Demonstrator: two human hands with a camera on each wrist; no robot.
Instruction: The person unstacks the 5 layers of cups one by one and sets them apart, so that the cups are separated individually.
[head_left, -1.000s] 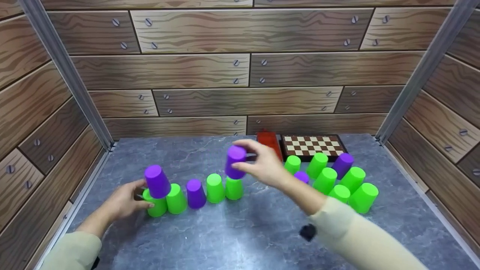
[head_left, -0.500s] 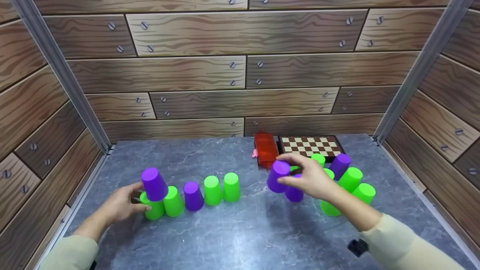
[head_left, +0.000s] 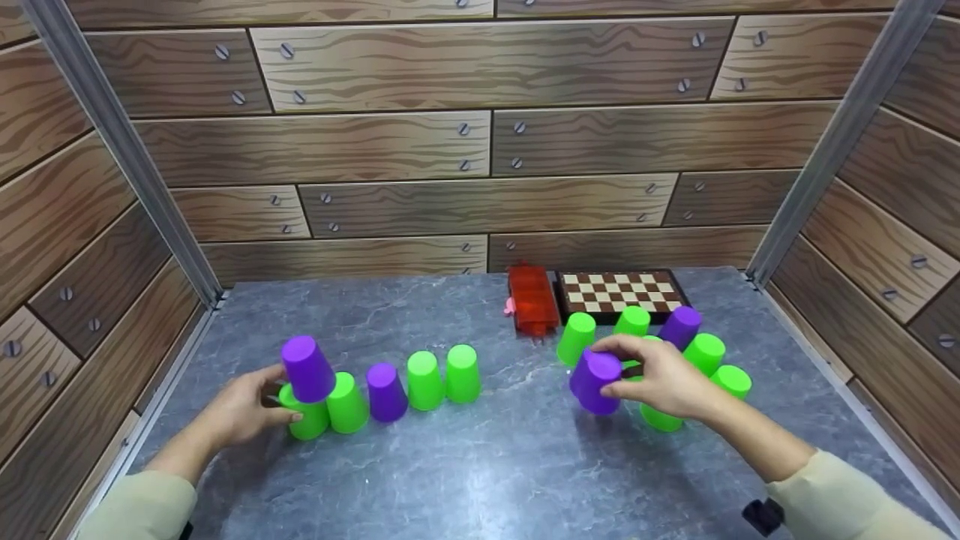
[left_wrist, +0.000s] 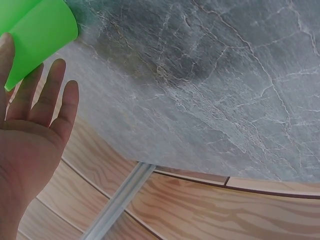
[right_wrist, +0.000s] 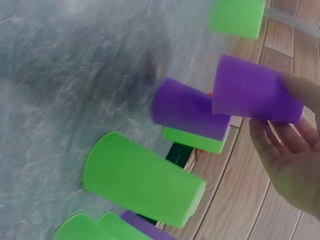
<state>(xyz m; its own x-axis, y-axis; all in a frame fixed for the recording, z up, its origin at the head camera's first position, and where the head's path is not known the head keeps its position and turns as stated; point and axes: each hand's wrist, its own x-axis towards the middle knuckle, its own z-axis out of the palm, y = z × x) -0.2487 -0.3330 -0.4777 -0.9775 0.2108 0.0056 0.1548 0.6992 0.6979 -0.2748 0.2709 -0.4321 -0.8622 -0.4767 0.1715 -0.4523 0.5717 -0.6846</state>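
My right hand (head_left: 621, 373) grips an upturned purple cup (head_left: 595, 382) low over the grey table (head_left: 480, 465), at the left edge of a cluster of green cups (head_left: 705, 352). In the right wrist view the held purple cup (right_wrist: 255, 90) lies close beside another purple cup (right_wrist: 190, 107) and a green cup (right_wrist: 142, 177). My left hand (head_left: 271, 401) rests with straight fingers against a green cup (head_left: 307, 421) that carries a tilted purple cup (head_left: 307, 367). The left wrist view shows the fingers (left_wrist: 47, 95) flat by that green cup (left_wrist: 35, 35).
A row of upturned cups runs right from my left hand: green (head_left: 346, 403), purple (head_left: 386, 391), green (head_left: 424, 380), green (head_left: 463, 373). A red box (head_left: 532, 301) and a chessboard (head_left: 619, 289) lie at the back. Wood-panel walls close in three sides.
My right hand carried the purple cup from above the row's right end over to the right cluster and lowered it. The left hand stayed put.
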